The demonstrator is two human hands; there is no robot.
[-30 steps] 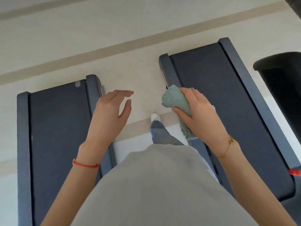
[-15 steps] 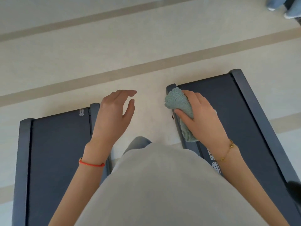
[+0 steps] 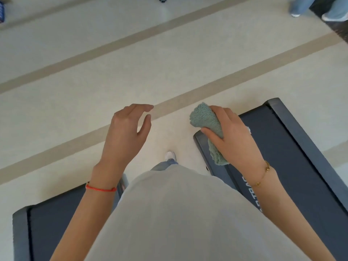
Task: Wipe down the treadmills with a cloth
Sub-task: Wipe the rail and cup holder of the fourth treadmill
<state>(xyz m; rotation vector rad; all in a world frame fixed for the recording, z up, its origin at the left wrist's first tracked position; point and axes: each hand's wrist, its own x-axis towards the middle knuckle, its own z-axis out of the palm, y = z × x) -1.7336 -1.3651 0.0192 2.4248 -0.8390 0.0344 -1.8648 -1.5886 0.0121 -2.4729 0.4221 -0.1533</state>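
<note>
Here, right hand (image 3: 235, 136) gripping cloth (image 3: 205, 119), treadmills (image 3: 301, 166) either side

We step forward between the two machines, so both slide down the view: the left treadmill (image 3: 56, 228) now shows only its front end at the bottom edge, and the right treadmill (image 3: 293, 157) sits lower too, its front corner now beneath our right hand (image 3: 235, 136) rather than ahead of it. More floor (image 3: 131, 72) opens ahead, with a second tan stripe and another person's legs (image 3: 301, 6) at the top right. Our left hand (image 3: 126, 134) is now over bare floor instead of the treadmill rail. Our shoe (image 3: 170, 155) shows again below the shirt hem
</note>
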